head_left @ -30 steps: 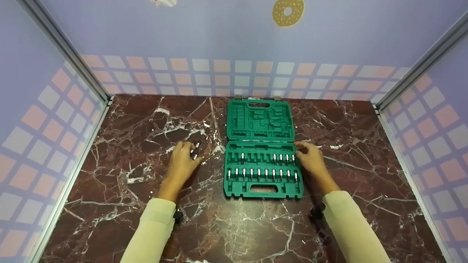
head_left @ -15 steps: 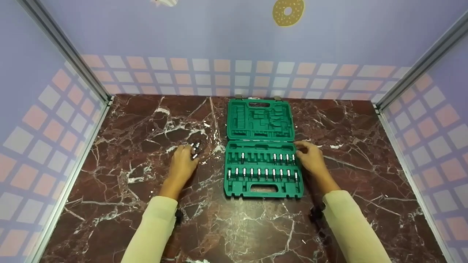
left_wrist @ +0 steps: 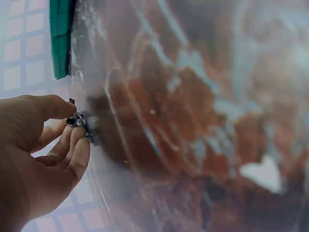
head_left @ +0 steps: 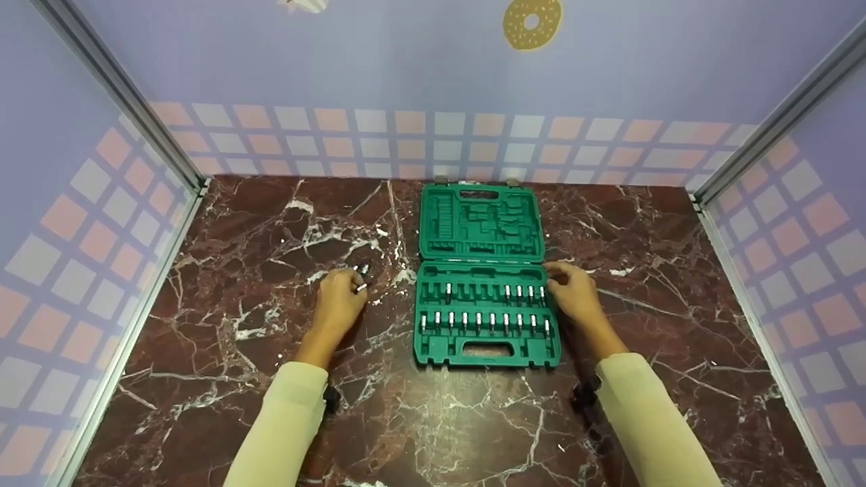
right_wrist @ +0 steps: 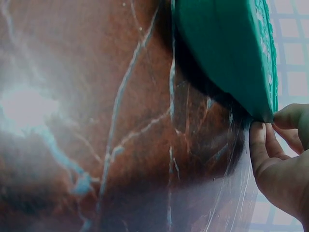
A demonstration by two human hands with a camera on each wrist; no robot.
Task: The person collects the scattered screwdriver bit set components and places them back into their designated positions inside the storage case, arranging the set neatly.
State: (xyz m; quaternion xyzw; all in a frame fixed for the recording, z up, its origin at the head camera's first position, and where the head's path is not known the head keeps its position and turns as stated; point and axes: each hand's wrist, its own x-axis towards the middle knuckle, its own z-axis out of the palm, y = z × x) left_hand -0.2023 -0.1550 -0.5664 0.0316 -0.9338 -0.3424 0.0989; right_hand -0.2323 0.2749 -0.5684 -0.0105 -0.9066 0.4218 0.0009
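An open green tool case (head_left: 487, 345) lies on the marble-patterned table, its lid folded back. Small silver bit sockets (head_left: 479, 321) stand in two rows of slots in the near half, with several slots bare in the upper row. Left of the case, my left hand (head_left: 338, 301) pinches a bit socket (left_wrist: 71, 121) between thumb and fingertips, its hollow end showing in the left wrist view. A few more bit sockets (head_left: 362, 268) lie just beyond those fingers. My right hand (right_wrist: 285, 154) grips the case's right edge near the hinge, thumb on top and fingers against the side.
Marble-patterned table (head_left: 230, 406) surrounds the case. A lilac wall (head_left: 379, 74) with a pink and white check band stands behind it, and side panels (head_left: 61, 223) close off the left and right. Black straps (head_left: 331, 399) sit at both wrists.
My left hand has drawn back slightly from the loose bit sockets, and its fingers have closed on one, now showing at the fingertips. The right hand and the case have stayed put.
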